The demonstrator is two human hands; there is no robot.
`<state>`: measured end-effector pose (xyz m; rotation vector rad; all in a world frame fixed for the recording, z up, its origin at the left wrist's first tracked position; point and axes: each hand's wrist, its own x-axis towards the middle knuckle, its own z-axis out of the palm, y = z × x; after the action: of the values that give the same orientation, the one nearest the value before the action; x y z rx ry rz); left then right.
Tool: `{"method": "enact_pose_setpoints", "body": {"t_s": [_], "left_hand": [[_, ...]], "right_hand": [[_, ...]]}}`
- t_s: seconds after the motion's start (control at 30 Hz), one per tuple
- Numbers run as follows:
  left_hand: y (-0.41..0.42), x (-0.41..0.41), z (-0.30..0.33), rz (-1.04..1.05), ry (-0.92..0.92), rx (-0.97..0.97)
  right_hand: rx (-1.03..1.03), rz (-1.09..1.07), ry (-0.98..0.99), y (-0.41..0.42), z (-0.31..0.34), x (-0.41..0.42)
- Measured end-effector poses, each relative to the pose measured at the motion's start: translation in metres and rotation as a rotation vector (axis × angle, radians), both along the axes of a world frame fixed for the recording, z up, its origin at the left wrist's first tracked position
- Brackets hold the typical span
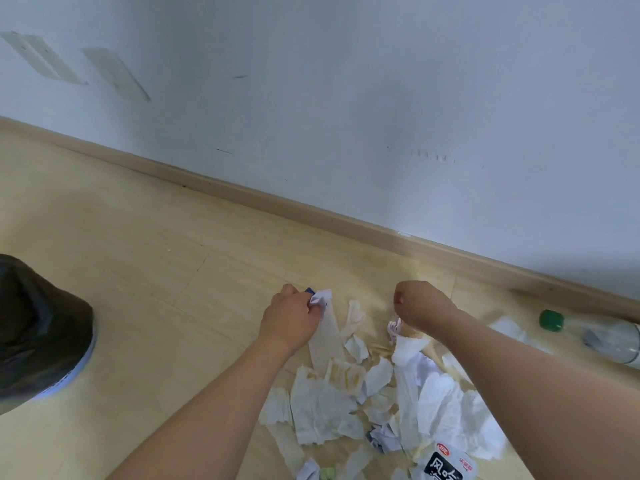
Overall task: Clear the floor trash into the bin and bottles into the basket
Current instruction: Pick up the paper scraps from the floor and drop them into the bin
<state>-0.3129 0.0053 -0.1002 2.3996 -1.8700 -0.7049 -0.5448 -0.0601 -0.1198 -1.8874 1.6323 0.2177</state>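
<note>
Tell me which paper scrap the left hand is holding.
The crumpled white scrap with a blue edge, at the pile's far end, pinched by the left hand; the others lie loose on the floor.

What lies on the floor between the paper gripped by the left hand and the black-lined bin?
Nothing visible. The left hand grips crumpled paper at the pile's far left edge, and only bare wooden floor shows between it and the bin at the left. The bin's opening is outside the view.

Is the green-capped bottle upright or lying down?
Lying down: the bottle rests on its side on the floor near the baseboard, cap on.
</note>
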Motion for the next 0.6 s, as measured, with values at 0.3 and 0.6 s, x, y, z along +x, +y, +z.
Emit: {"method": "enact_pose_setpoints", "body": {"t_s": [0.3, 0.6], "left_hand": [[0.007, 0.023, 0.069, 0.374, 0.808, 0.053], [0.033, 0.120, 0.162, 0.361, 0.969, 0.003]], "right_hand": [[-0.112, -0.204, -0.305, -0.001, 0.062, 0.019], [-0.086, -0.259, -0.697, 0.024, 0.179, 0.123]]}}
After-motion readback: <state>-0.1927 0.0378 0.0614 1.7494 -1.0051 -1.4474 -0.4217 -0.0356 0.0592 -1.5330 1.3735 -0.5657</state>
